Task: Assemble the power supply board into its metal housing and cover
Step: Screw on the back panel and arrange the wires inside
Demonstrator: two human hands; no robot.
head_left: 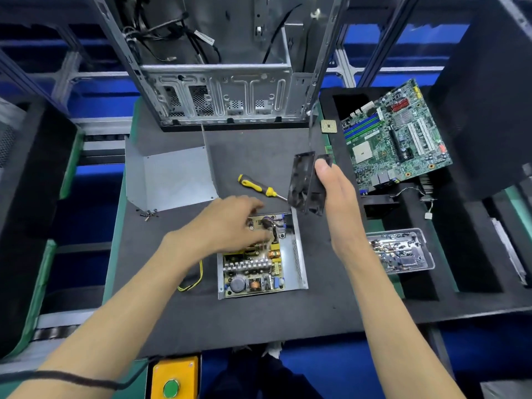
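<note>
The power supply board (254,269) lies inside its open metal housing (299,254) in the middle of the dark mat. My left hand (230,223) rests on the board's far end, fingers curled among the wires there; whether it grips one is hidden. My right hand (335,191) holds a black fan (306,182) upright, just above and right of the housing's far corner. The bent grey metal cover (172,177) stands to the left, apart from the housing. A few loose screws (147,215) lie by the cover's near edge.
A yellow-and-black screwdriver (259,187) lies between cover and fan. An open computer case (221,90) stands at the back. A green motherboard (397,136) rests on black foam at right, with a clear tray of parts (403,249) nearer. Yellow wires (190,280) trail left of the housing.
</note>
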